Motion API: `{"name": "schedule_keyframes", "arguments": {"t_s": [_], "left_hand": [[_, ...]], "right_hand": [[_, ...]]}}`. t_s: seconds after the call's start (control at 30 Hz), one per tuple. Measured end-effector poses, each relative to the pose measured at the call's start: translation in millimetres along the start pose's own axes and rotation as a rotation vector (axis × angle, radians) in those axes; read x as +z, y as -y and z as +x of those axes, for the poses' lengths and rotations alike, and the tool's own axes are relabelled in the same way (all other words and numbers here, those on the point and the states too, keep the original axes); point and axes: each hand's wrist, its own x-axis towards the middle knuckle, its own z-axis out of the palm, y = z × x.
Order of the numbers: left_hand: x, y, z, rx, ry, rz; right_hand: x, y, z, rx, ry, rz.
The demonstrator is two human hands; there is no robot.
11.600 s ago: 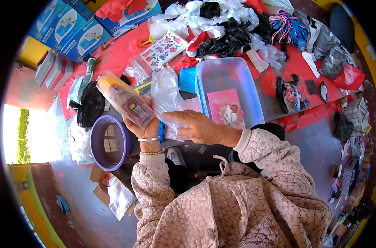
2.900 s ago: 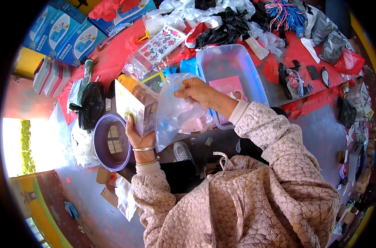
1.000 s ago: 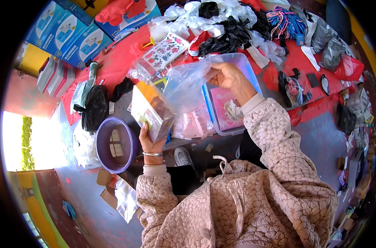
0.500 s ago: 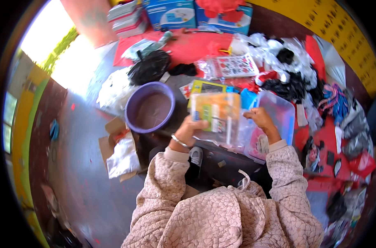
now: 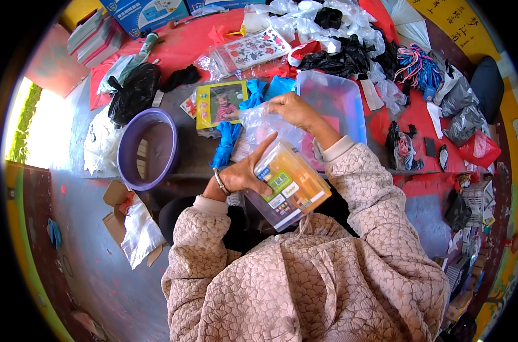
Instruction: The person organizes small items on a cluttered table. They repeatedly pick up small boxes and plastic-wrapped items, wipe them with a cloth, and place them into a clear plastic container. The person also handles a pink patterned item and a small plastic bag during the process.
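My left hand [image 5: 245, 175] grips a clear rectangular plastic box [image 5: 302, 191] with orange contents and a green and white label, tilted close to my body. Above it, my right hand [image 5: 296, 111] pinches a crumpled clear plastic bag [image 5: 266, 122] by its upper part. Just beyond the right hand stands a clear plastic bin [image 5: 355, 114] with something pink in it. Left of the bag lie a yellow-framed picture [image 5: 204, 107] and a bunched blue plastic bag [image 5: 226, 145]. Whether the bag still touches the box is unclear.
A purple basin [image 5: 128, 128] stands on the left, near a black plastic bag [image 5: 135, 94]. An opened cardboard box [image 5: 113, 196] with white plastic sits below. White and black bags [image 5: 350, 54] and coloured cords [image 5: 415, 65] cover the far right of the red-covered table.
The plastic box has come down toward my body and tilted in my left hand. My right hand has shifted left and up, with the clear bag stretched from it. My view has also shifted.
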Motion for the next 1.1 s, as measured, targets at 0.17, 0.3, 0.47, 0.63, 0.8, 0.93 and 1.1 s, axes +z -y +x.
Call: {"name": "schedule_keyframes", "arguments": {"t_s": [0.17,0.3,0.47,0.63,0.8,0.93,1.1], "left_hand": [[-16,8,-1,-0.087,-0.146,0.016],[-17,1,-13,0.032,-0.367,-0.053],[-15,-14,-22,0.298,-0.497,-0.265],[-24,-15,-25,0.34,-0.62,-0.224],[-36,-10,-27,0.394,-0.617,-0.253],[-37,-5,-24,0.333,-0.632,-0.177],[-39,1,-16,0.223,-0.651,-0.088]], "right_hand": [[8,14,3,-0.163,0.148,-0.053],[7,24,-3,-0.185,-0.014,-0.39],[-4,20,-7,-0.26,-0.027,-0.516],[-7,3,-3,-0.435,-0.143,-0.662],[-9,-2,-1,-0.441,-0.542,-0.503],[-19,2,3,-0.28,-0.449,0.083],[-25,14,-2,0.083,-0.128,0.454]]}}
